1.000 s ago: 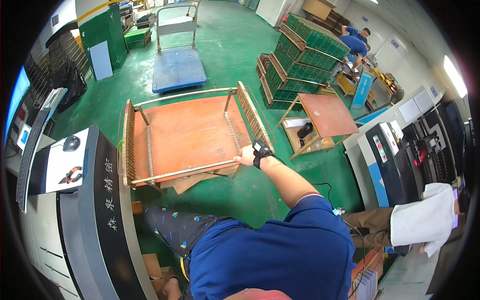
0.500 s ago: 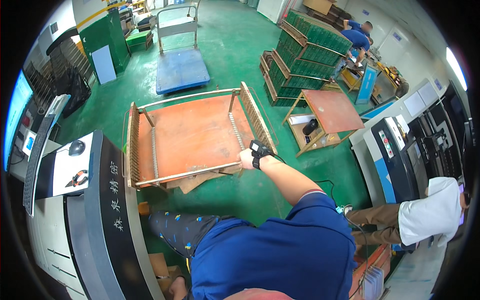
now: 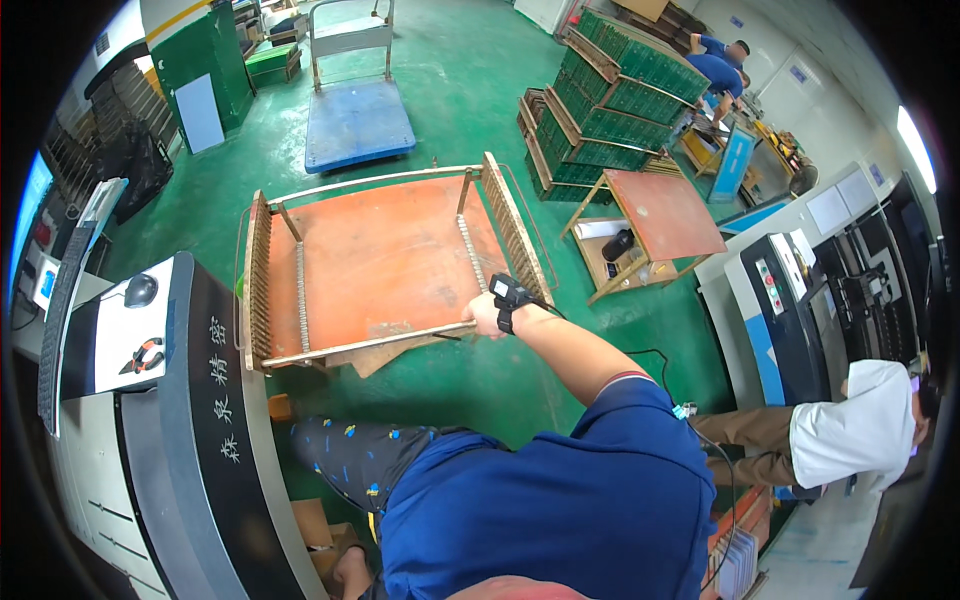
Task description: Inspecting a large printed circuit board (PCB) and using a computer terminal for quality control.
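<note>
My right hand (image 3: 486,314) is closed around the right end of the near rail (image 3: 375,342) of a low metal-framed rack cart (image 3: 385,265). The cart has a worn orange-red flat deck, slotted racks standing along its left and right sides, and a bar across the far side. A small black device (image 3: 511,291) is strapped to my right wrist, with a cable trailing from it. My right arm reaches forward from a blue short sleeve. My left hand is out of view.
Left stands a machine cabinet (image 3: 215,400) with pliers (image 3: 143,356) and a mouse (image 3: 141,290). Beyond the cart is a blue platform trolley (image 3: 360,130). Stacked green crates (image 3: 620,110) and a red-topped table (image 3: 665,215) stand right. A white-shirted person (image 3: 850,425) is close by.
The view has shifted slightly, so the surroundings sit a little higher and further left. My right hand keeps its hold on the cart rail; the cart shows no clear movement of its own.
</note>
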{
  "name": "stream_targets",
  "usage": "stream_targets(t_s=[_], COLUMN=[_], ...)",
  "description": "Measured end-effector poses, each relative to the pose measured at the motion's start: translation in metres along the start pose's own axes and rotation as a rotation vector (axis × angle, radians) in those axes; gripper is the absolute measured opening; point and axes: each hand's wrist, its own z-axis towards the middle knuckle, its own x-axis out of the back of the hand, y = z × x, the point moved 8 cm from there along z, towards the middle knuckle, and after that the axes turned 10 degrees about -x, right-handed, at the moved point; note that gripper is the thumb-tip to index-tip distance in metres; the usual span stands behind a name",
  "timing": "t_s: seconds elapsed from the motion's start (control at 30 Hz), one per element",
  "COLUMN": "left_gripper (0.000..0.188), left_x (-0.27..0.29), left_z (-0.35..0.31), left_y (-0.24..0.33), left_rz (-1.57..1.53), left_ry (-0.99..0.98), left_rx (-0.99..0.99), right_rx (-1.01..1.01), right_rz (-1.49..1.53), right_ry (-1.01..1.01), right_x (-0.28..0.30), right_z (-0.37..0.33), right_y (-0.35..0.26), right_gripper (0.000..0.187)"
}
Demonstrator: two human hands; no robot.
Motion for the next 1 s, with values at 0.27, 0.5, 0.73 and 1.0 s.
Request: stream_targets(t_s=[0.27,0.5,0.73,1.0], left_gripper=[0.034,0.027,0.033,0.037], left_x=[0.038,0.015,0.071,0.073], left_z=[-0.003,-0.044,-0.137,-0.171], left_y=[0.000,0.045,0.063,0.063], left_rz=[-0.097,0.379,0.680,0.916], left_ry=[0.097,-0.319,-0.162,0.045], left_rx=[0.001,-0.371,-0.542,-0.369], right_rx=[0.305,0.376,1.305,2.260], right_rz=[-0.368,-0.543,-0.427,-0.457], right_ry=[0.134,0.442,0.510,0.045], right_x=[-0.010,0.084,0.032,-0.156], right_z=[0.039,-0.002,-0.135,-0.357], right_y=[-0.006,-0.124,-0.433,-0.575], right_gripper=[0.021,0.038,0.029,0.020])
